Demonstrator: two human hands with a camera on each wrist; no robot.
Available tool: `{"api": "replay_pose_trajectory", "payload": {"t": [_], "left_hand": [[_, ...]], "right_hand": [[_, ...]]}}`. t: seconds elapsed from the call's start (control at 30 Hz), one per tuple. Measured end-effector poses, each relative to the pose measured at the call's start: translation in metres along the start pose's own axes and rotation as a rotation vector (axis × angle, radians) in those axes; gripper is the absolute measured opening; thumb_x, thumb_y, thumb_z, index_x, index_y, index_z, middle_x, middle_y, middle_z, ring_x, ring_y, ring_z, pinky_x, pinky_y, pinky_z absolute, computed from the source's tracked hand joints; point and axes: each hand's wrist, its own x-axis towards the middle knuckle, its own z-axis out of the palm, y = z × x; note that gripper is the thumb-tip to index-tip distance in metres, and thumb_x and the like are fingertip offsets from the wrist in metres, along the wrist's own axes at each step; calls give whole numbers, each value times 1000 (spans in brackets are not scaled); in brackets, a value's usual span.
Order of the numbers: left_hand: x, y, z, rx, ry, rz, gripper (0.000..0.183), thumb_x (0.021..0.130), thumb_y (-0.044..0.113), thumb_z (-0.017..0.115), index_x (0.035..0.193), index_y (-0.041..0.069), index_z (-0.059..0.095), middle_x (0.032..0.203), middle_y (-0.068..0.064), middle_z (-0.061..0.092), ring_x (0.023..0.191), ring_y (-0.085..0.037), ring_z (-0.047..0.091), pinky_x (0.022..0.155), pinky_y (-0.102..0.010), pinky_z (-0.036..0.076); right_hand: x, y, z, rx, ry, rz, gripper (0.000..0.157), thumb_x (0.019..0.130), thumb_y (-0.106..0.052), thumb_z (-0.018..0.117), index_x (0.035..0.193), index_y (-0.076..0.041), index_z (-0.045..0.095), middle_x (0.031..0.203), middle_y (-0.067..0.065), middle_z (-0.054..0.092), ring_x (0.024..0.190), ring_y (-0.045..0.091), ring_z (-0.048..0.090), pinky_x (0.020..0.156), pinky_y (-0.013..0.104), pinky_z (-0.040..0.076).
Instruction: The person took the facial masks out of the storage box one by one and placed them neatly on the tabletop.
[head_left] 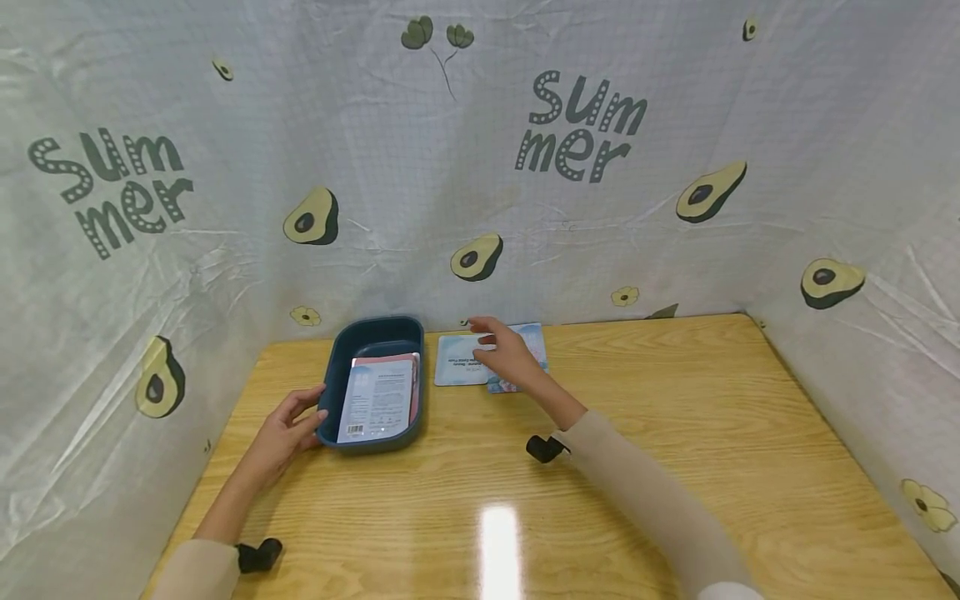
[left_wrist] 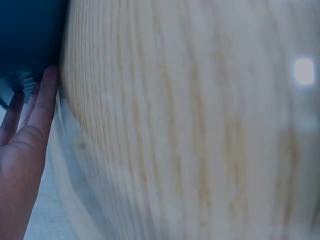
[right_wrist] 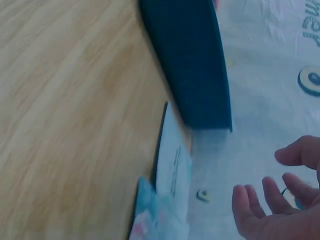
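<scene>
A dark blue plastic bin (head_left: 372, 447) stands at the back left of the table, with flat white-and-blue printed packets (head_left: 377, 398) and a pink-edged one stacked inside. My left hand (head_left: 281, 433) touches the bin's left front side; in the left wrist view its fingers (left_wrist: 44, 102) lie fairly straight along the outer wall. To the right of the bin lie a pale blue packet (head_left: 456, 362) with printed text and a floral blue packet (head_left: 534, 340), partly overlapping. Over these two hovers my right hand (head_left: 510, 354), fingers loosely bent and holding nothing, as the right wrist view confirms.
The wooden table (head_left: 637, 400) runs on to the right and front of the packets. A white curtain (head_left: 390, 150) with avocado prints hangs along the back and both sides, close behind the bin. Light reflects off the table's front middle.
</scene>
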Motion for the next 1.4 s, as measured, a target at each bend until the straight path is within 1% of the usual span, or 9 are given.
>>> {"api": "replay_pose_trajectory", "payload": {"t": [0.1,0.27,0.53,0.63,0.73,0.9,1.0,1.27,1.4], "left_hand": [[-1,1,0,2,4,-4,62,105,26,58,155,1,30,159,-25,25,116,-6,56,89,-27,56],[-3,4,-2,5,8,-11,63,105,27,58,156,2,29,160,-25,25,117,-6,56,89,-26,56],[-4,1,-5,14,10,10,62,106,26,57,155,1,30,159,-26,24,113,-1,57,86,-24,56],[-4,0,-5,8,13,20,60,106,25,57,154,1,31,158,-26,24,112,-1,57,85,-24,56],[-3,-2,-4,-6,2,20,59,106,24,56,154,0,30,158,-26,24,113,-1,58,85,-25,57],[-2,-3,-1,-16,0,10,58,106,24,56,154,1,31,158,-25,25,113,-2,58,86,-26,56],[-2,-2,-1,-23,4,8,58,106,25,56,154,2,32,158,-24,25,113,-3,58,86,-26,57],[-1,-1,2,-9,2,8,58,106,25,56,153,0,32,158,-24,26,114,-2,57,87,-26,56],[0,-2,3,-23,0,7,60,106,25,57,153,0,31,158,-24,25,115,-3,57,88,-26,56]], "right_hand": [[9,-12,11,-11,-54,-67,53,98,-4,62,149,-8,50,144,13,56,126,33,58,95,37,54],[26,-32,28,-92,-174,-163,47,101,-7,60,147,-6,53,141,12,59,122,27,61,93,31,54],[58,-64,51,-247,-445,-202,44,102,-18,63,145,-11,55,138,6,62,123,19,61,97,25,50],[71,-74,65,-329,-557,-258,45,101,-24,65,144,-13,56,137,4,63,122,14,61,98,19,47],[82,-82,82,-385,-628,-277,45,101,-26,65,144,-13,57,136,5,63,122,13,61,97,18,46],[96,-89,105,-471,-655,-232,47,101,-26,66,144,-11,57,135,7,64,121,14,59,96,21,46],[100,-89,114,-508,-651,-191,46,101,-26,66,144,-11,57,134,6,64,121,13,58,97,22,45],[101,-84,115,-415,-607,-51,48,100,-29,67,144,-11,58,139,6,62,125,16,57,100,24,45],[101,-76,116,-438,-565,-11,49,100,-32,65,144,-11,58,141,6,61,129,18,55,106,28,43]]}}
